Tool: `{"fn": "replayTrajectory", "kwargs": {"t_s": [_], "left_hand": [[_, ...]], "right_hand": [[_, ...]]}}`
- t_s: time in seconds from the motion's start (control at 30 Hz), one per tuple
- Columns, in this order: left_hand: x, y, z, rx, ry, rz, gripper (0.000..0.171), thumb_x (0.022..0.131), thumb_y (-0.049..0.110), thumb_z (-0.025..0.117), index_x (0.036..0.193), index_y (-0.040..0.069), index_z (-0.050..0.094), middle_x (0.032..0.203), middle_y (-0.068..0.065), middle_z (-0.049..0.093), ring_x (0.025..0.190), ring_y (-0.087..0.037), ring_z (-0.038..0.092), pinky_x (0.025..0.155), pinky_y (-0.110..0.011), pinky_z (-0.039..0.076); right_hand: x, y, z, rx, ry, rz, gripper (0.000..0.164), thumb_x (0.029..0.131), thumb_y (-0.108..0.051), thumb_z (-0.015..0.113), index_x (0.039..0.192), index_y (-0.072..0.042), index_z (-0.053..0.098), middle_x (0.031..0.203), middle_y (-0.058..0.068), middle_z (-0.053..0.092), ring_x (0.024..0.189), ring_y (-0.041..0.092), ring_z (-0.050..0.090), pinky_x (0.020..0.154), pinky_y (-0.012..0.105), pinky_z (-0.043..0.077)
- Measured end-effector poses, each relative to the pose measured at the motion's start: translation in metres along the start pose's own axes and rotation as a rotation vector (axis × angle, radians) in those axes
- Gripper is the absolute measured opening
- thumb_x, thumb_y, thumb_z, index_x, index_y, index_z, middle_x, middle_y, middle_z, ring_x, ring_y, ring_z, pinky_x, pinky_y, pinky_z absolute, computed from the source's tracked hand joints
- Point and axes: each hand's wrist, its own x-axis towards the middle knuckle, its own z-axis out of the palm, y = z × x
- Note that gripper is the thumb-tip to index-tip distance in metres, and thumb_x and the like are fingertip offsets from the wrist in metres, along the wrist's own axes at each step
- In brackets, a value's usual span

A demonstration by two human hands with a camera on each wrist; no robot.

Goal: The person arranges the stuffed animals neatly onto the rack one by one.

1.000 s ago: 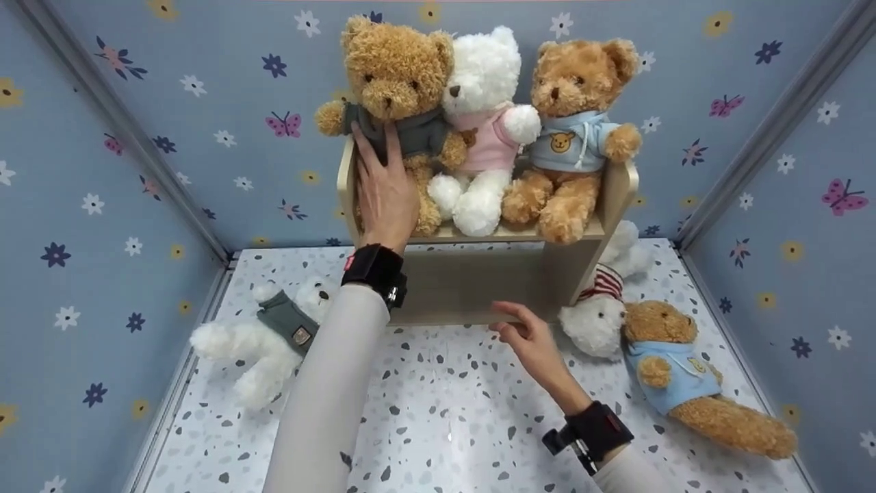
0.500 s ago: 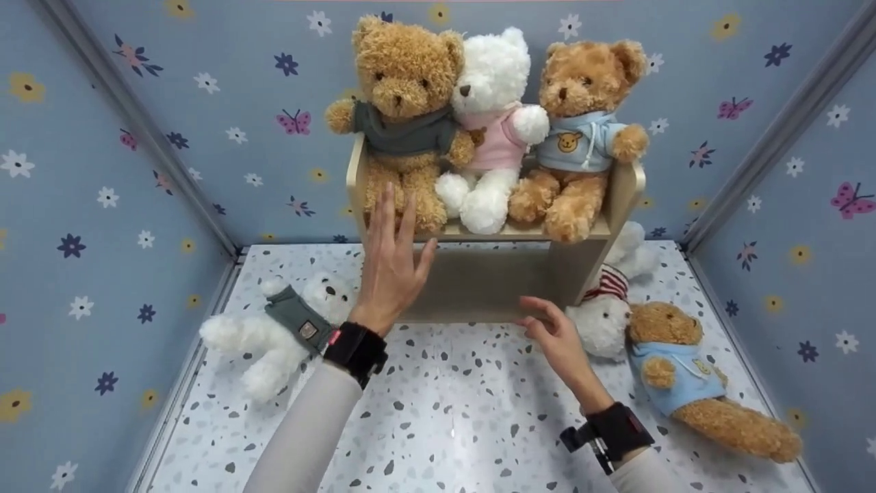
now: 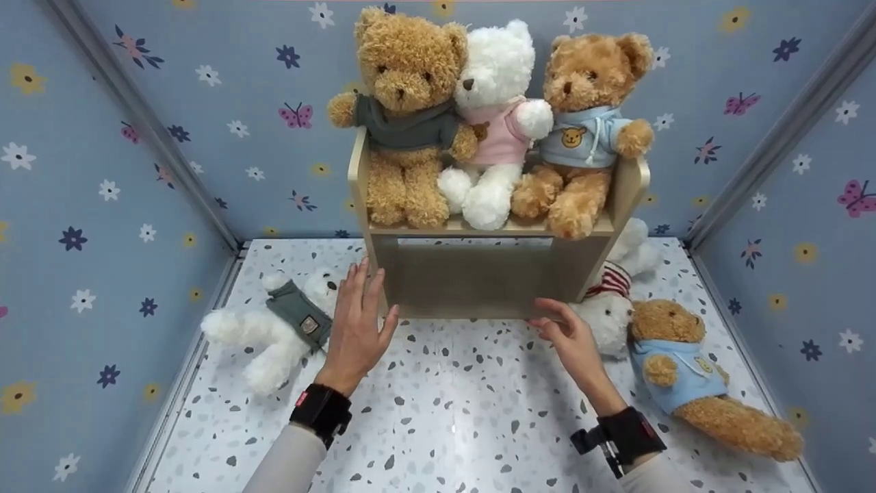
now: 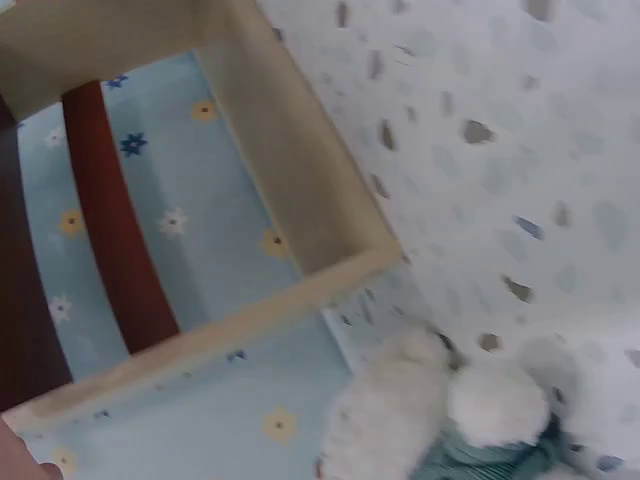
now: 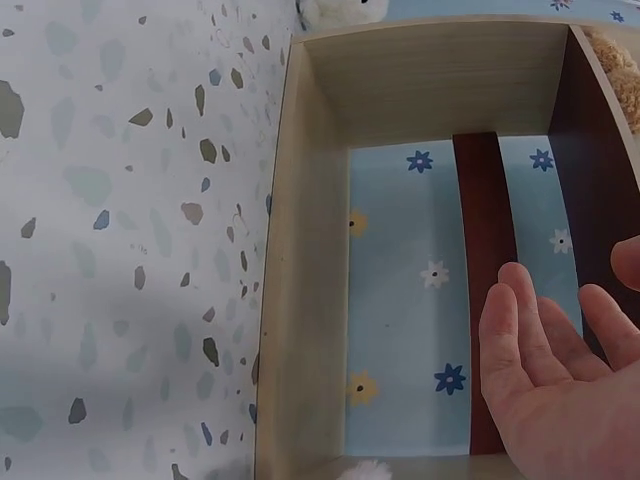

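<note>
Pale wood forms the two-tier shelf [image 3: 475, 282] where three fluffy plush bears [image 3: 503, 137] sit close together; a knock from the straight-fingered left hand [image 3: 357, 329] or loosely bent right hand [image 3: 573, 342], both holding nothing, might topple them. Near the left hand, the white plush bear in a grey-green shirt [image 3: 301, 316], lying on the speckled floor, could be shoved by a careless sweep.
</note>
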Motion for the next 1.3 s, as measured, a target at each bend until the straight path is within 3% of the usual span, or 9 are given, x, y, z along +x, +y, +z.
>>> {"fn": "replayTrajectory", "kwargs": {"t_s": [0.23,0.6,0.8,0.93,1.07,1.13,1.17,1.23,1.3], "left_hand": [[-0.011,-0.029,-0.016,0.090,-0.100,-0.064,0.058,0.100,0.020,0.067,0.148,-0.003,0.046,0.159,-0.028,0.037,0.147,-0.046,0.034,0.116,-0.066,0.029],[-0.013,-0.075,-0.041,0.196,-0.243,-0.166,0.061,0.096,0.023,0.075,0.144,-0.007,0.050,0.155,-0.033,0.038,0.144,-0.053,0.034,0.115,-0.070,0.028],[-0.010,-0.110,-0.064,0.245,-0.405,-0.320,0.077,0.095,0.031,0.077,0.149,-0.010,0.042,0.158,-0.038,0.027,0.146,-0.058,0.022,0.115,-0.075,0.018],[-0.005,-0.131,-0.081,0.247,-0.476,-0.438,0.088,0.091,0.034,0.080,0.152,-0.012,0.036,0.158,-0.043,0.019,0.146,-0.063,0.013,0.111,-0.081,0.012],[-0.001,-0.144,-0.090,0.226,-0.547,-0.522,0.096,0.091,0.038,0.079,0.153,-0.015,0.030,0.153,-0.048,0.023,0.141,-0.066,0.019,0.108,-0.083,0.017],[0.001,-0.149,-0.092,0.203,-0.591,-0.582,0.102,0.092,0.043,0.077,0.154,-0.017,0.023,0.146,-0.050,0.031,0.135,-0.066,0.032,0.105,-0.081,0.025],[0.001,-0.151,-0.093,0.183,-0.612,-0.627,0.105,0.092,0.044,0.076,0.155,-0.017,0.019,0.136,-0.050,0.042,0.125,-0.064,0.044,0.101,-0.077,0.036],[0.002,-0.154,-0.093,0.145,-0.650,-0.722,0.112,0.093,0.048,0.075,0.156,-0.018,0.010,0.105,-0.043,0.059,0.093,-0.054,0.061,0.080,-0.064,0.050],[0.000,-0.156,-0.093,0.108,-0.693,-0.808,0.118,0.093,0.050,0.074,0.155,-0.020,0.002,0.082,-0.033,0.061,0.071,-0.046,0.060,0.067,-0.056,0.049]], "right_hand": [[-0.002,0.004,-0.004,-0.018,0.028,0.022,0.036,0.106,-0.001,0.052,0.142,0.001,0.057,0.139,0.016,0.061,0.111,0.019,0.069,0.092,0.030,0.056],[-0.008,0.013,-0.009,-0.023,0.029,0.017,0.037,0.105,0.000,0.052,0.141,0.001,0.058,0.140,0.017,0.060,0.113,0.025,0.069,0.092,0.032,0.056],[-0.009,0.016,-0.008,-0.021,0.042,0.023,0.038,0.105,0.002,0.051,0.142,0.002,0.057,0.142,0.022,0.058,0.111,0.023,0.070,0.088,0.025,0.056],[-0.010,0.018,-0.008,-0.025,0.038,0.045,0.038,0.105,0.001,0.052,0.142,0.001,0.057,0.142,0.021,0.058,0.112,0.024,0.069,0.089,0.026,0.056],[-0.011,0.019,-0.008,-0.022,0.043,0.053,0.038,0.104,0.002,0.052,0.142,0.001,0.057,0.142,0.018,0.059,0.113,0.027,0.069,0.091,0.029,0.056],[-0.012,0.020,-0.007,-0.020,0.041,0.046,0.038,0.104,0.002,0.052,0.142,0.001,0.057,0.142,0.018,0.059,0.113,0.029,0.069,0.093,0.034,0.057],[-0.012,0.021,-0.007,-0.021,0.038,0.044,0.038,0.104,0.002,0.053,0.142,0.001,0.057,0.143,0.019,0.059,0.113,0.029,0.069,0.094,0.036,0.057],[-0.012,0.021,-0.006,-0.024,0.028,0.042,0.039,0.104,0.001,0.052,0.143,0.001,0.057,0.144,0.018,0.058,0.114,0.029,0.068,0.096,0.041,0.056],[-0.013,0.022,-0.005,-0.029,0.021,0.045,0.039,0.104,0.001,0.052,0.143,0.000,0.057,0.144,0.018,0.058,0.114,0.028,0.068,0.097,0.043,0.056]]}}
